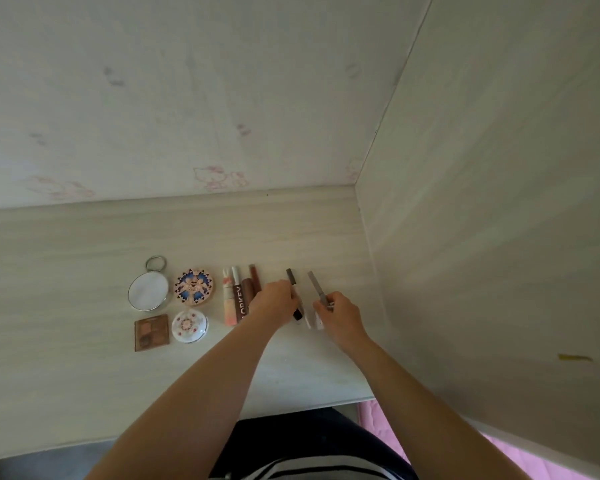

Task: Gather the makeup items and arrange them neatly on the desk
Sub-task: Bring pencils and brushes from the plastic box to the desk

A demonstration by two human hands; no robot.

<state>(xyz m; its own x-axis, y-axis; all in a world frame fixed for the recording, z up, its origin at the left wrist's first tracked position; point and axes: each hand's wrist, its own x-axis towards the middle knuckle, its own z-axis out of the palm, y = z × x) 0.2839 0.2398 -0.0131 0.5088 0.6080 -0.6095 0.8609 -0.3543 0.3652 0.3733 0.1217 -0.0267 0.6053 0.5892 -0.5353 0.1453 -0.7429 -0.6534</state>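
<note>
Makeup lies in a group on the pale wooden desk (84, 271). At the left are a round mirror (148, 291), a patterned round compact (193, 287), a brown eyeshadow palette (151, 332) and a white round compact (190, 326). In the middle stands a row of tubes: a pink rabbit-topped tube (230, 303), a brown lettered tube (239, 299) and a slim brown tube (254, 277). My left hand (274, 301) holds a dark pen-like stick (293, 289). My right hand (340, 315) pinches a thin grey stick (316, 285) beside small white tubes (314, 318).
A wall with faint cartoon prints (219, 176) rises behind the desk. A pale side panel (482, 237) closes the right side. The desk's front edge (291, 412) runs just before my lap; pink flooring (378, 420) shows at the lower right.
</note>
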